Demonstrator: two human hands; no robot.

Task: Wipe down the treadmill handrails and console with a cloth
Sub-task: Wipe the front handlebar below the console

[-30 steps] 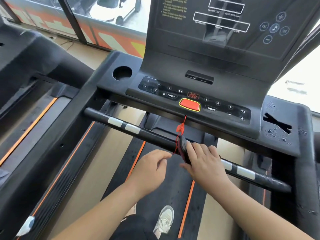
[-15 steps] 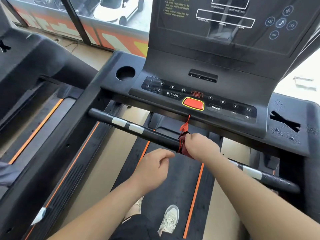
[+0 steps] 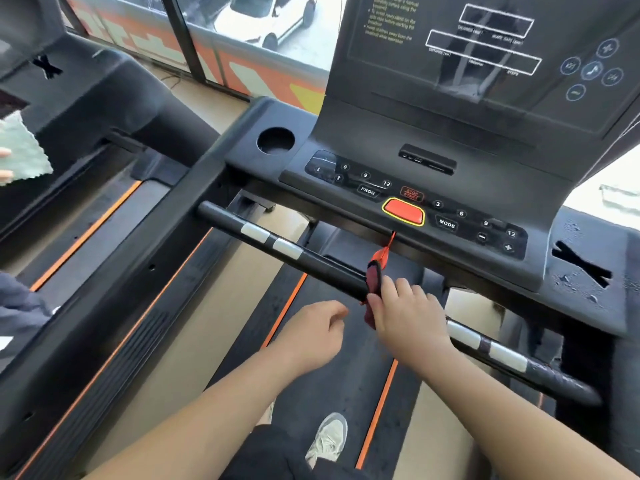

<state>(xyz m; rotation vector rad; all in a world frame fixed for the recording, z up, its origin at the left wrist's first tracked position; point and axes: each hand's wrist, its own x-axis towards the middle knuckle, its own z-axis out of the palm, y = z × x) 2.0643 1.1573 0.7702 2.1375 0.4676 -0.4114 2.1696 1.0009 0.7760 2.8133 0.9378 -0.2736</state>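
Console (image 3: 491, 174) behind handrail (image 3: 311, 260), cup holder (image 3: 276, 141) left — right hand (image 3: 410, 318) on handrail, left hand (image 3: 311, 336) beside it

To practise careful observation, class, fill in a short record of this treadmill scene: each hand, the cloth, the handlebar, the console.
Right hand: grips red cloth wrapped round the handlebar
Left hand: loosely curled, holds nothing, apart from the bar
Console: untouched; red cord hangs from it to the cloth
Left edge: another person's fingers hold a pale green cloth
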